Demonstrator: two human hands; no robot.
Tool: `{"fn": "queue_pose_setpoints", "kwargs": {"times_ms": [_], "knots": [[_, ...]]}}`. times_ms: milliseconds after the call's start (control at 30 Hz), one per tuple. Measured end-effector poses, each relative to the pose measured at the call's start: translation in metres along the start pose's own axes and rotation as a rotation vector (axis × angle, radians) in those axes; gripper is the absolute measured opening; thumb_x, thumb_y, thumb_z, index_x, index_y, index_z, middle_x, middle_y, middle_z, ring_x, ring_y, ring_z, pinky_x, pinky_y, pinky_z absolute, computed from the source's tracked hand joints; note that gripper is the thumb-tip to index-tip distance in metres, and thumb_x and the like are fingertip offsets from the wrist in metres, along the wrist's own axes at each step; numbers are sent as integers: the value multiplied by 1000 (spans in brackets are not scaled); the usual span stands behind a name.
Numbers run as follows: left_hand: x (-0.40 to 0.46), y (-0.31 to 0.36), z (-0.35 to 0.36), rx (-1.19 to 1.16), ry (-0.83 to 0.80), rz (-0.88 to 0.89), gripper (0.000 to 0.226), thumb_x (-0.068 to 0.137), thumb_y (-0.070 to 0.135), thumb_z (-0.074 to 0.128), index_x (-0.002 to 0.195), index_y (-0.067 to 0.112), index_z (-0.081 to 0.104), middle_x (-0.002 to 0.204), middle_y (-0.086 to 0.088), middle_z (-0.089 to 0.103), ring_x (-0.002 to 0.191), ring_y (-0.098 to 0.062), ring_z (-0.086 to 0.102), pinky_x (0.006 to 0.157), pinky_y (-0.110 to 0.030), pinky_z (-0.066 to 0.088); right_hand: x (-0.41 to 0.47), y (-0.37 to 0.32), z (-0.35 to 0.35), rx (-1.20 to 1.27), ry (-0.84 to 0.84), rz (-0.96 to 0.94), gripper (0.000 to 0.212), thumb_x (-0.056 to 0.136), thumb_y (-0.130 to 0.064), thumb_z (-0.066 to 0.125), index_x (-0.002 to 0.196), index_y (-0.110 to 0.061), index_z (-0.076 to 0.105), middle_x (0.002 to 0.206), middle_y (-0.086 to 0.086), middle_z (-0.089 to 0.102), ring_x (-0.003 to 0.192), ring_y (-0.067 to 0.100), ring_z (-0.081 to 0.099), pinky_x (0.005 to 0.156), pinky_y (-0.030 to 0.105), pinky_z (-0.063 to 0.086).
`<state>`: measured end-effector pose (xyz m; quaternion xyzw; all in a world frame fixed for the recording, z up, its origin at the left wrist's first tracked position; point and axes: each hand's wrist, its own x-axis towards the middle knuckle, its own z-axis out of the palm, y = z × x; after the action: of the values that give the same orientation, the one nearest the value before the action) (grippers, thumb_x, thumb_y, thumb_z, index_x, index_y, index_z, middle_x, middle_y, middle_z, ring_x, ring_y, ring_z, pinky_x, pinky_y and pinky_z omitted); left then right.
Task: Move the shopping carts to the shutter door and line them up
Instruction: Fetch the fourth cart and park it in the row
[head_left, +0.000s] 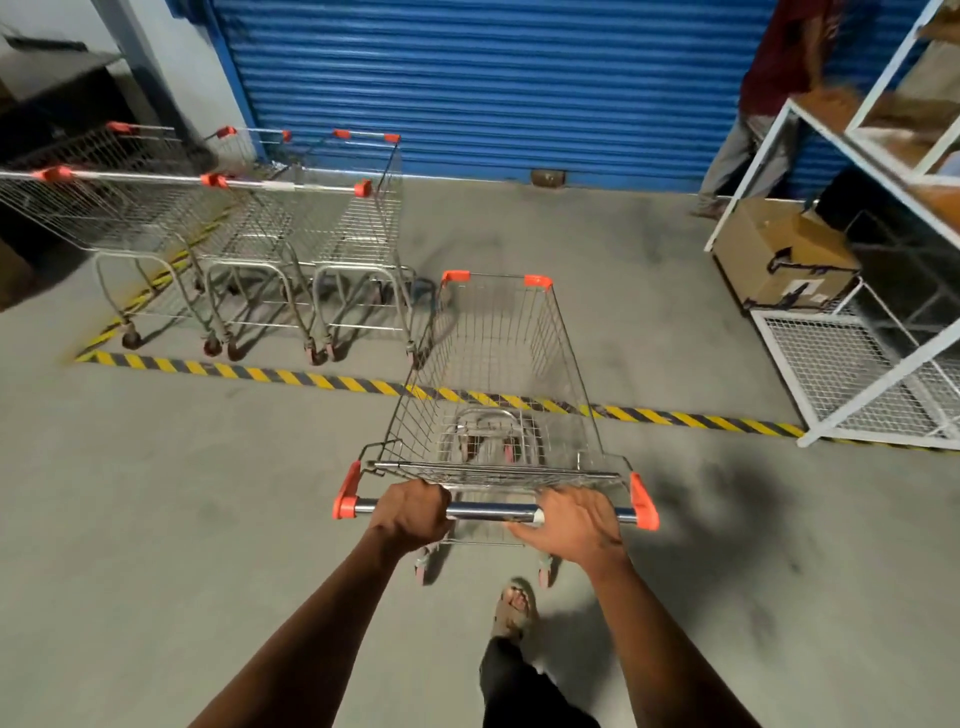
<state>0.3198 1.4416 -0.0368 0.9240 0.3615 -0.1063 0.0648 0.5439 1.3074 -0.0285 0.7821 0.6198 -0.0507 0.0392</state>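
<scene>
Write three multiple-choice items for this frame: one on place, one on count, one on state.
1. Where do the parked carts stand relative to the pushed cart?
A. ahead, left
B. ahead, right
C. behind it

2. How many carts are parked by the shutter door?
A. one
B. three
C. six

3. How are the hands on the handle bar?
A. both off it
B. only the left hand on it
C. left hand and right hand both on it

Answers: 1 A, they sit left beyond the striped tape; 2 B, three baskets side by side; 3 C, each hand is on the bar.

One head cam, wide-angle, looking fwd and down over both arms. Near: cart handle (493, 512). Far: blue shutter door (493, 88) across the top.
</scene>
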Motion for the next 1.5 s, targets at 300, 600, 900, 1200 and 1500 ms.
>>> {"fn": "queue_pose_setpoints", "kwargs": {"times_ms": [300,600,900,1200,1500], "knots": [[183,-61,-46,30,34,-15,39,86,52,49,99,20,67,90,-2,72,82,-26,68,72,-34,52,190,56,-35,-48,-27,-53,79,83,-93,34,87,-22,69,84,1,73,81,25,71,66,34,43],[332,-126,-84,27,6,-56,37,90,52,51,104,22,69,93,-1,73,88,-22,69,74,-32,51,354,84,-59,-17,-36,-54,81,82,-93,38,93,-20,72,92,5,76,89,29,72,73,36,48],[478,-208,-121,28,31,-67,37,88,54,53,101,24,68,94,-3,73,92,-25,69,77,-34,51,515,94,-78,-1,-28,-8,79,82,-95,37,99,-25,72,92,2,76,89,26,73,76,34,50],[602,-269,-152,11,-52,9,39,87,48,55,109,18,67,104,-7,72,98,-30,67,82,-35,51,653,111,-87,-31,-24,53,94,73,-101,23,98,-25,72,92,2,77,90,25,74,80,36,55],[701,-324,-183,-3,-37,27,39,85,50,54,107,21,67,98,-7,73,95,-31,69,81,-37,55,770,127,-101,-39,-56,32,79,79,-96,32,82,-24,63,85,1,75,84,24,72,73,34,51]]}}
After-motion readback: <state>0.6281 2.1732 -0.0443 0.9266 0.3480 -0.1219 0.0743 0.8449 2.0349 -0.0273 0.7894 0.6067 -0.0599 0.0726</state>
